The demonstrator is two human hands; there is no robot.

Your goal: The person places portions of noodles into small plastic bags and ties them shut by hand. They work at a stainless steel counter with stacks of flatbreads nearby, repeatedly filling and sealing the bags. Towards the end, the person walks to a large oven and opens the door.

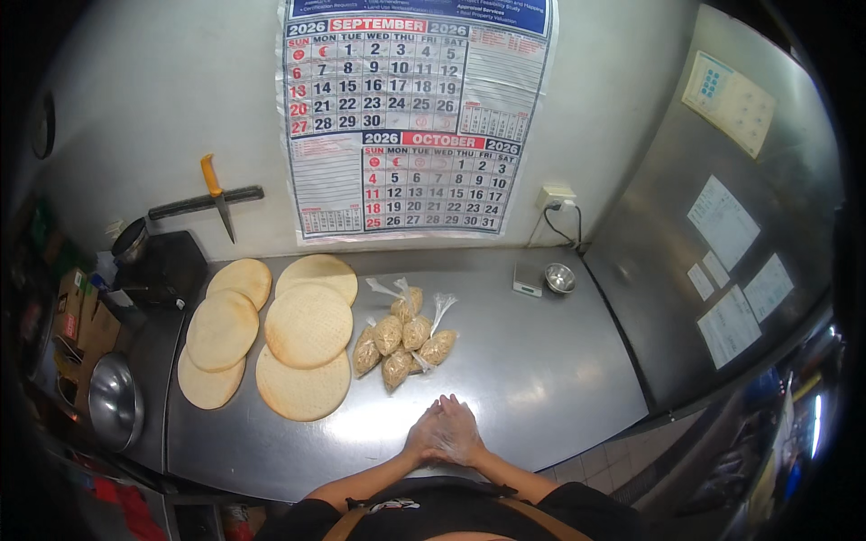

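My left hand (426, 433) and my right hand (461, 430) are pressed together low over the front of a stainless steel table (534, 351). Clear plastic, seemingly a thin glove, wraps at least the right one; whether anything lies between the palms is hidden. Beyond my hands rests a cluster of knotted clear plastic bags (396, 370) filled with a light brown shredded or grainy food. To their left, several round flat breads or pizza crusts (308, 326) overlap in two columns, pale with lightly browned edges.
At the back right stand a small digital scale (527, 278) and a steel bowl (560, 278). A larger metal bowl (116, 402) sits far left. A yellow-handled knife (212, 177) hangs on a wall magnetic strip (243, 195). A metal panel bearing papers (724, 223) borders the right side.
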